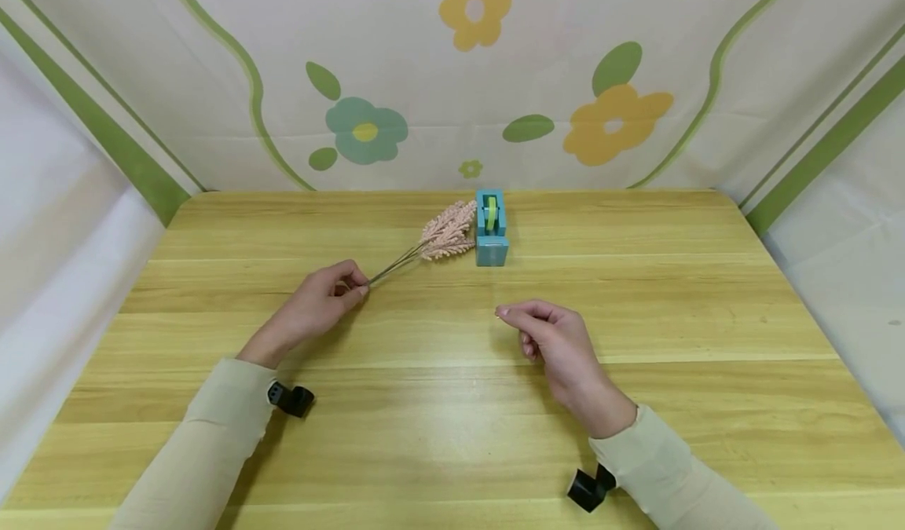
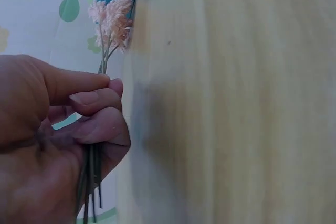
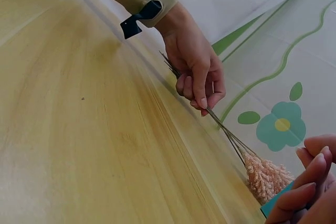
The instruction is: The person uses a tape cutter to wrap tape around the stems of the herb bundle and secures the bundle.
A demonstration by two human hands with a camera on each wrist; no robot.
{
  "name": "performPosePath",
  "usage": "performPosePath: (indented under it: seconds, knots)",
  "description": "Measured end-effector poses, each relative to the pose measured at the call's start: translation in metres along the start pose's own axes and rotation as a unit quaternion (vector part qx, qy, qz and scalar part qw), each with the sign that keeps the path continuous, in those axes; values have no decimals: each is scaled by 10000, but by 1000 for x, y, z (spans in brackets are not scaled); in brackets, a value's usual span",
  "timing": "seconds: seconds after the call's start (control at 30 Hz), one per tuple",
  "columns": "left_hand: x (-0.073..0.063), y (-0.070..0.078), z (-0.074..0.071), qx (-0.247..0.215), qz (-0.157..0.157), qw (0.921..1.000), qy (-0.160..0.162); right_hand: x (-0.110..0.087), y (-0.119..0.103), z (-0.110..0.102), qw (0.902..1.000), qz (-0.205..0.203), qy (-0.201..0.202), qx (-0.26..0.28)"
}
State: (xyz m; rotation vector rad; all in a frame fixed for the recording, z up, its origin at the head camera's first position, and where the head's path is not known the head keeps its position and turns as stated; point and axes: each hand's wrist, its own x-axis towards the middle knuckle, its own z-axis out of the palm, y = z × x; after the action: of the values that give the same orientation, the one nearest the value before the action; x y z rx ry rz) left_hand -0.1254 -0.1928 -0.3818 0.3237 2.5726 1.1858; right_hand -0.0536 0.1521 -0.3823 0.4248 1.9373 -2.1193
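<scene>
My left hand [image 1: 318,302] pinches the thin dark stems of a bunch of pink artificial flowers [image 1: 448,232]. The stem ends hang below the curled fingers in the left wrist view. The flower heads lie by the left side of a blue tape dispenser [image 1: 492,251], which holds a yellow-green roll [image 1: 491,213]. In front of the dispenser is my right hand [image 1: 562,349], with thumb and index fingertips together. A faint strip of clear tape [image 1: 494,286] seems to run from the dispenser to those fingertips; it is hard to make out.
The wooden table [image 1: 424,436] reaches back to a white curtain [image 1: 424,59] printed with flowers and leaves. Black wrist cameras sit on both sleeves. White cloth hangs at the left and right sides.
</scene>
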Motion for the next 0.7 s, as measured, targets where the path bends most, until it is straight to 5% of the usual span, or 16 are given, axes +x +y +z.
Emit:
performPosePath:
  seconds: [0.5,0.7]
  knots:
    - [1,-3,3,76,-112,9977,663,0,0,-1,10000,-59,-18,-14]
    - [-7,-5,-10,-68,-16,9948,1019,-2,-8,1,9999,-47,-33,-126]
